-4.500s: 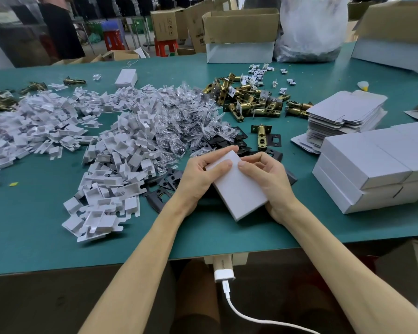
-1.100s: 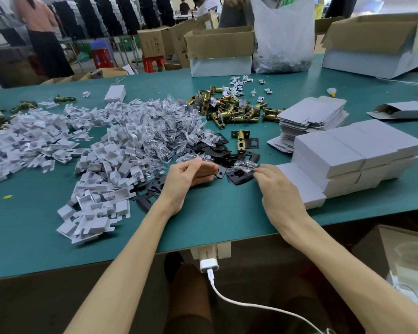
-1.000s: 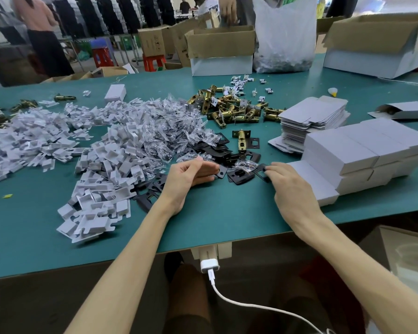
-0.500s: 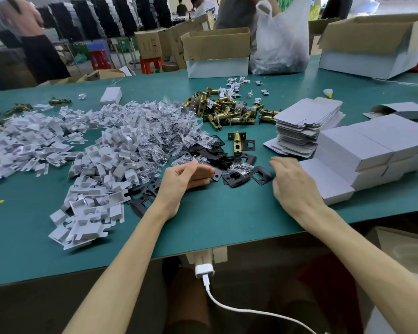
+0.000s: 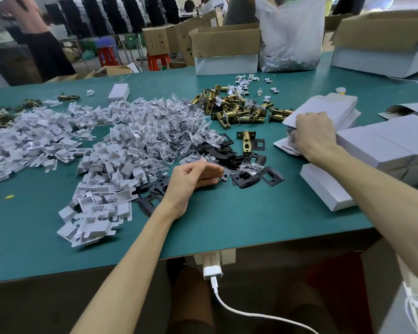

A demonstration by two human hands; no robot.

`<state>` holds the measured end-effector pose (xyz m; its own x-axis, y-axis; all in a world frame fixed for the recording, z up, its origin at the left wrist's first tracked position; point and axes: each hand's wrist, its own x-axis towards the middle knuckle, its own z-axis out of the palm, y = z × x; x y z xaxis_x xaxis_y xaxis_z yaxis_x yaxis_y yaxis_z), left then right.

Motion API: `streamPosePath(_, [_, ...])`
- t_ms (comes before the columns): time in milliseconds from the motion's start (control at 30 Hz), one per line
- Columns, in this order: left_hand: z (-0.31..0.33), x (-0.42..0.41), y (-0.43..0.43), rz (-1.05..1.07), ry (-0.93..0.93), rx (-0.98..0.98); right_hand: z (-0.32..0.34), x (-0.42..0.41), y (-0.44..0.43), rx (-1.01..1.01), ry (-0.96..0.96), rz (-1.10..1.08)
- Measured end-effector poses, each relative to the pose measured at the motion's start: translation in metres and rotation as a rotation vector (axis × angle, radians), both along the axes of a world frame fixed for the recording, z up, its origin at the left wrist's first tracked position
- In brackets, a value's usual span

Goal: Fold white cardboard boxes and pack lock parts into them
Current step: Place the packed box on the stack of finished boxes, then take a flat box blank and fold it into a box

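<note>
Head view: several closed white boxes (image 5: 384,143) sit stacked at right, done; heaps of parts are unpacked, so lots is left. Right hand (image 5: 315,138) curls its fingers round the edge of the flat box stack (image 5: 340,107), likely for a new blank. Left hand (image 5: 191,179) rests by black plates (image 5: 245,178), fingers loosely curled, nothing visible in them. Brass latches (image 5: 239,112), screw bags (image 5: 174,131) and white inserts (image 5: 106,160) crowd the table (image 5: 251,218).
</note>
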<state>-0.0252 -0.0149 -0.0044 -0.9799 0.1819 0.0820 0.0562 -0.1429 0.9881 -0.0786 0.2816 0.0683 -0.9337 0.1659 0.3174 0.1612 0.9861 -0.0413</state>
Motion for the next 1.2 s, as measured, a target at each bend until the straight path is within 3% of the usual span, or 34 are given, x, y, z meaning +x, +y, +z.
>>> streamPosePath(167, [-0.001, 0.0, 0.0, -0.009, 0.0, 0.0, 0.008, 0.01, -0.003, -0.071, 0.067, 0.026])
streamPosePath(300, [-0.001, 0.0, -0.001, -0.005, 0.005, 0.002, 0.018, 0.022, -0.02, -0.163, 0.331, 0.156])
streamPosePath(400, [0.0, 0.0, -0.001, -0.004, 0.008, 0.009, 0.022, 0.035, -0.049, -0.352, 0.527, 0.359])
streamPosePath(500, [0.0, 0.001, -0.001, 0.001, 0.004, 0.018, 0.021, 0.044, -0.082, -0.635, 0.569, 0.454])
streamPosePath(633, [0.001, 0.002, -0.001, 0.0, -0.01, 0.021, 0.004, 0.048, -0.106, -1.095, 0.478, 0.372])
streamPosePath(833, [0.001, -0.001, 0.0, 0.032, -0.039, 0.064, -0.027, 0.053, -0.126, -1.79, 0.185, 0.203])
streamPosePath(1000, [0.004, -0.003, -0.005, 0.132, -0.134, 0.229, -0.057, 0.062, -0.128, -1.971, -0.058, 0.189])
streamPosePath(1200, [0.009, 0.0, -0.011, 0.055, -0.17, 0.398, -0.065, 0.067, -0.128, -1.931, -0.117, 0.302])
